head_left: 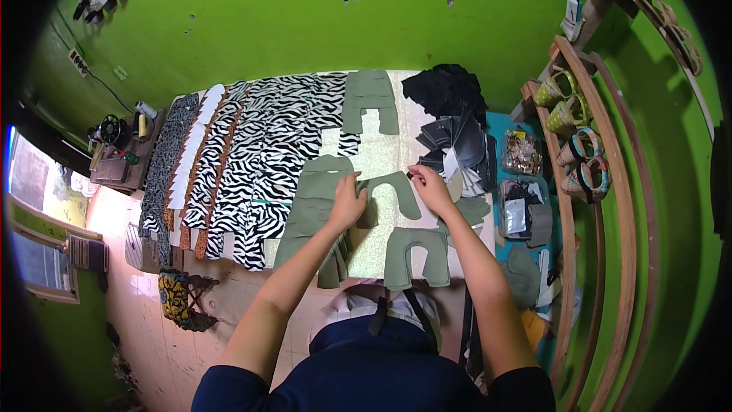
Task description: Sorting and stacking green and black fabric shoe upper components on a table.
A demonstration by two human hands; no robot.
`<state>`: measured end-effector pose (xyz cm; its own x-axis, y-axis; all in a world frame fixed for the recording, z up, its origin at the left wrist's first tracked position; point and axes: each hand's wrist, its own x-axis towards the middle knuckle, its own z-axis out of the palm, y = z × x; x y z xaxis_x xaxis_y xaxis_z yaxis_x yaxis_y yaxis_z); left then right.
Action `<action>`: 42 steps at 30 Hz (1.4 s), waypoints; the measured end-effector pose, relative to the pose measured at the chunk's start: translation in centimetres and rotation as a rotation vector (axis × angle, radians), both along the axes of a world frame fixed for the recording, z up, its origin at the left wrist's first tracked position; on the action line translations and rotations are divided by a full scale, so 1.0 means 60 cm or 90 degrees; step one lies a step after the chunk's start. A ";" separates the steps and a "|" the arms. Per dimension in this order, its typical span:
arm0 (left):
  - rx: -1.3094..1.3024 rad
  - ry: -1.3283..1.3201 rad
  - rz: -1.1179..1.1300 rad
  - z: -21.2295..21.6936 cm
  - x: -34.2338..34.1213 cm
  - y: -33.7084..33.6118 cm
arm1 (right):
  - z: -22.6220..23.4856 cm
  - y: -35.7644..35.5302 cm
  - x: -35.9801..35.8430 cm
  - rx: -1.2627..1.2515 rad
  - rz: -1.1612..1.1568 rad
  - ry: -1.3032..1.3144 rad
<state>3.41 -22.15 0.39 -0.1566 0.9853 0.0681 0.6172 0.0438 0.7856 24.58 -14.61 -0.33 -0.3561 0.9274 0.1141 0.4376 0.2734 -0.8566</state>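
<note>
An olive-green U-shaped cut piece (398,186), seemingly fabric or soft sheet, lies between my hands over the pale table. My left hand (348,204) closes on its left end with thumb and forefinger. My right hand (433,189) is closed in a pinch at the piece's upper right edge, around a small black thing whose kind I cannot make out. Layered olive pieces (309,202) spread beneath and left of my left hand. Another U-shaped olive stack (419,258) lies at the near edge. A further olive stack (369,95) rests at the far edge.
Rows of zebra-print pieces (255,160) cover the table's left half. Black material (446,90) and dark fanned pieces (454,141) lie at the far right. Plastic boxes (524,154) stand beside the table, near a wooden rack (587,183) holding shoes. A patterned stool (177,297) stands left.
</note>
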 end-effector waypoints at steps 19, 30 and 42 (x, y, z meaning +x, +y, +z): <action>-0.057 -0.073 -0.319 0.027 0.252 -0.055 | 0.029 -0.196 0.252 0.263 0.171 -0.425; -0.053 0.056 -0.313 0.018 0.295 -0.106 | 0.003 -0.202 0.271 0.468 0.198 -0.385; -0.125 0.023 -0.258 0.033 0.294 -0.106 | -0.001 -0.193 0.256 0.532 0.300 -0.631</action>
<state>21.03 -28.48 2.39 0.2430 0.9615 -0.1282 0.6426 -0.0605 0.7638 39.96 -26.19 -0.38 -0.8730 0.4796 0.0889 0.4859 0.8388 0.2456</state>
